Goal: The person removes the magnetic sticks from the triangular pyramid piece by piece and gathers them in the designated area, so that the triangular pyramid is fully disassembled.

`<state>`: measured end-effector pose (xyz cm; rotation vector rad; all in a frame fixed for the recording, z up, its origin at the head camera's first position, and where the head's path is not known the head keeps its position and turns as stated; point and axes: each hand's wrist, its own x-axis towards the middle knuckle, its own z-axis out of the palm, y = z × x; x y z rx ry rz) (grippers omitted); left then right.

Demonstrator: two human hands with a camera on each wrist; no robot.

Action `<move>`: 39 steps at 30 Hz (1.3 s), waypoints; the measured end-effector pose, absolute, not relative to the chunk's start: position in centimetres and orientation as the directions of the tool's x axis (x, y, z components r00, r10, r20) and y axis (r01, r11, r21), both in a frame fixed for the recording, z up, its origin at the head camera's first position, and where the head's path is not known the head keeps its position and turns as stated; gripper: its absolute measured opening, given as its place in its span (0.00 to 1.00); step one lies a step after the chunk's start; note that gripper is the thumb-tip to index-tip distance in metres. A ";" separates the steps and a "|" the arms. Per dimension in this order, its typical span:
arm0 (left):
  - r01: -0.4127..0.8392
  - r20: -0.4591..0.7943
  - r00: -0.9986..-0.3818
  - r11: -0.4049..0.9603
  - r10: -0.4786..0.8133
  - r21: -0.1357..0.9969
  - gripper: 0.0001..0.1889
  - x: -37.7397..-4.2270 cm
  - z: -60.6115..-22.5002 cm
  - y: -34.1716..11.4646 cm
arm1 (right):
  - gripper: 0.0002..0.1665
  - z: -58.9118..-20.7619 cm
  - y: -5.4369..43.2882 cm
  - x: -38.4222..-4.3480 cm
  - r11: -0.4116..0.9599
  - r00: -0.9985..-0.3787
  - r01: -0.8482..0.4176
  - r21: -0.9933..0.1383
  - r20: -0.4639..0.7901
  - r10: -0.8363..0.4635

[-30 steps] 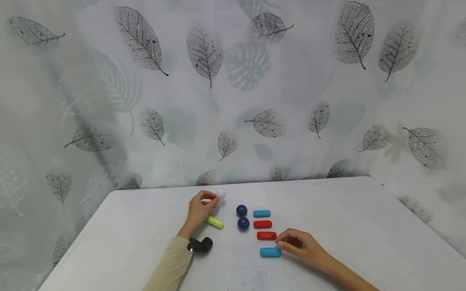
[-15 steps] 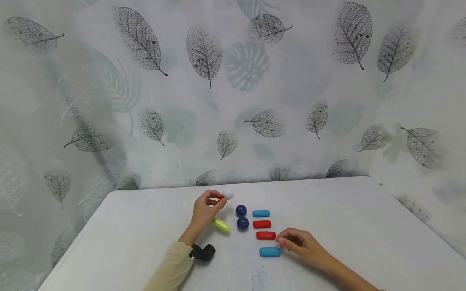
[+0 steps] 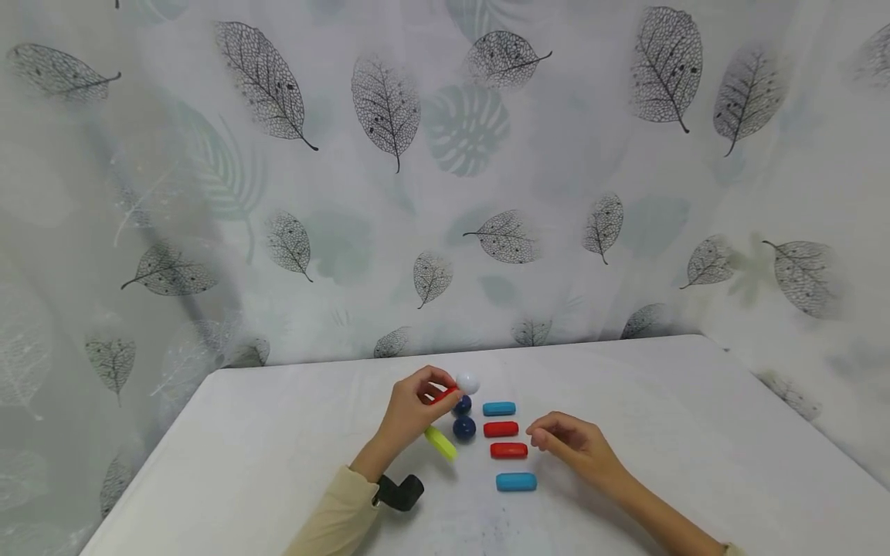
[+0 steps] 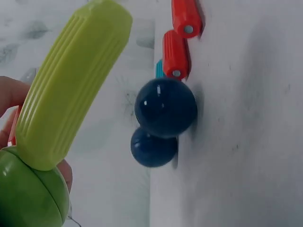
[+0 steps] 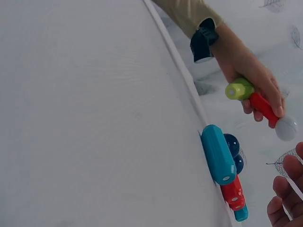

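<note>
My left hand (image 3: 409,409) grips a red rod (image 5: 263,108) above the table. A white ball (image 3: 469,382) sits on the rod's far end, and a green ball (image 4: 28,191) joins its other end to a lime rod (image 4: 71,85). In the head view, the held red rod overlaps the farther of two navy balls (image 3: 464,428) on the table. My right hand (image 3: 580,450) is raised beside the rods, fingers loosely bent and holding nothing. Two red rods (image 3: 509,450) lie between a near blue rod (image 3: 517,482) and a far blue rod (image 3: 499,408).
The white table (image 3: 660,417) reaches back to a leaf-patterned curtain (image 3: 445,193). A black wrist camera (image 3: 402,493) is strapped to the left wrist, below the beige sleeve.
My left hand has moved right and lifted, carrying the joined rods and balls toward the navy balls. My right hand has risen slightly, away from the near blue rod.
</note>
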<state>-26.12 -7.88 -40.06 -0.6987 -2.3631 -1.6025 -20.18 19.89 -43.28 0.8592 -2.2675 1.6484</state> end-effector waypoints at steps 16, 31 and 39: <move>0.572 0.400 -0.747 0.206 0.531 0.794 0.09 -23.8 -38.9 -5.7 | 0.26 -41.6 16.3 -21.3 0.046 -0.723 -0.659 -0.751 0.615 -0.316; 0.637 0.428 -0.658 0.155 0.620 0.755 0.06 -23.9 -38.2 -6.3 | 0.23 -41.8 16.1 -21.3 -0.097 -0.686 -0.647 -0.757 0.632 -0.360; 0.623 0.410 -0.691 0.204 0.595 0.755 0.07 -24.4 -37.9 -7.3 | 0.22 -41.7 15.8 -21.1 -0.145 -0.668 -0.643 -0.752 0.644 -0.373</move>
